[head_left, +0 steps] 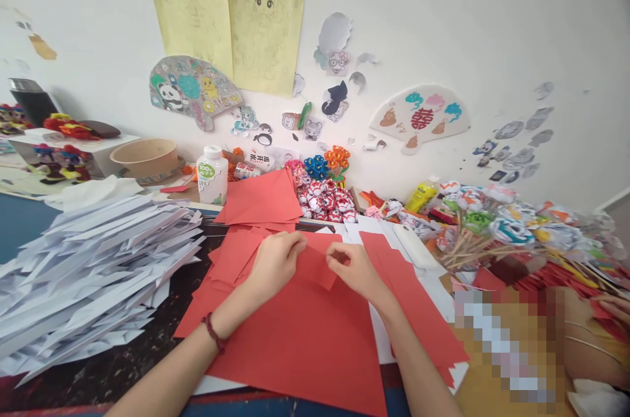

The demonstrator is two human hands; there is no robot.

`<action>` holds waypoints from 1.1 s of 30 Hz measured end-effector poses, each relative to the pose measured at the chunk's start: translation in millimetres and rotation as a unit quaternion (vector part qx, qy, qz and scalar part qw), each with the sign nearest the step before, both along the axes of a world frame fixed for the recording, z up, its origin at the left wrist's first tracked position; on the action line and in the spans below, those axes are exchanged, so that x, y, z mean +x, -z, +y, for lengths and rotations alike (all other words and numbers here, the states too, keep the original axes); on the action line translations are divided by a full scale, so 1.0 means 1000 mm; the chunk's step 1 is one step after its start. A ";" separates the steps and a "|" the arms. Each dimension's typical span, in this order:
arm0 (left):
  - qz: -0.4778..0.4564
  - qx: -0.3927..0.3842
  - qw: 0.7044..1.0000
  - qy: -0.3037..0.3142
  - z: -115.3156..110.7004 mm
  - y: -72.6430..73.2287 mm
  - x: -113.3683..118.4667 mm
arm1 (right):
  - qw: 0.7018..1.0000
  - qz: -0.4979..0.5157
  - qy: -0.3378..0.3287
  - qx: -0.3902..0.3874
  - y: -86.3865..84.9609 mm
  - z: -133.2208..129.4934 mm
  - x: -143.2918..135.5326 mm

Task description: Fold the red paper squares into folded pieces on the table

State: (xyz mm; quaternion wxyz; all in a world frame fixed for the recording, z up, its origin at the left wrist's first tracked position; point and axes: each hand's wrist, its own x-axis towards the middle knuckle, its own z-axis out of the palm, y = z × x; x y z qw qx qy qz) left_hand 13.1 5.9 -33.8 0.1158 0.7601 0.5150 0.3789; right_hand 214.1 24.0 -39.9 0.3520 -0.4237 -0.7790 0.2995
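A small red paper piece (pixel 317 259) is held up between my two hands, above a large red sheet (pixel 305 338) lying on the table. My left hand (pixel 279 261) pinches its upper left corner. At its upper right edge my right hand (pixel 352 267) has thumb and forefinger closed in a ring. Left of my hands, smaller red sheets (pixel 236 256) lie in a loose pile. Another stack of red paper (pixel 413 292) lies under and beyond my right forearm, with white paper beneath it.
Folded white paper (pixel 93 266) is heaped at the left. Behind my hands stand a white bottle (pixel 212 175) and more red paper (pixel 260 199). Paper flowers on sticks (pixel 512 231) lie at the right. Another person's hand (pixel 615 307) shows at the right edge.
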 end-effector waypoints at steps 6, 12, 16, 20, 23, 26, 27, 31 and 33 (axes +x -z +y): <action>-0.055 -0.004 0.998 -0.038 0.007 -0.009 -0.008 | 0.996 -0.020 0.075 0.045 0.006 0.006 0.001; -0.137 -0.013 0.987 -0.080 0.008 -0.008 -0.010 | 0.961 -0.050 0.256 0.094 0.010 0.014 0.011; -0.310 -0.122 0.943 -0.026 0.008 -0.005 -0.005 | 0.990 0.080 0.120 -0.006 0.002 0.010 0.007; -0.443 -0.235 0.865 0.027 0.004 -0.003 0.005 | 0.976 0.200 -0.032 -0.078 -0.005 -0.002 -0.010; -0.447 -0.267 0.852 0.057 0.002 0.000 0.009 | 0.959 0.264 -0.031 -0.098 -0.005 -0.006 -0.016; -0.384 -0.257 0.883 0.075 0.002 0.002 0.011 | 0.954 0.287 -0.024 -0.084 -0.004 -0.004 -0.015; -0.349 -0.236 0.904 0.076 0.003 0.002 0.011 | 0.954 0.289 -0.021 -0.077 -0.004 -0.003 -0.014; -0.215 -0.120 0.967 0.070 0.000 0.000 0.010 | 0.957 0.283 0.004 -0.068 -0.003 -0.001 -0.011; -0.187 -0.105 0.973 0.087 -0.002 -0.002 0.009 | 0.959 0.274 0.009 -0.068 -0.002 -0.001 -0.010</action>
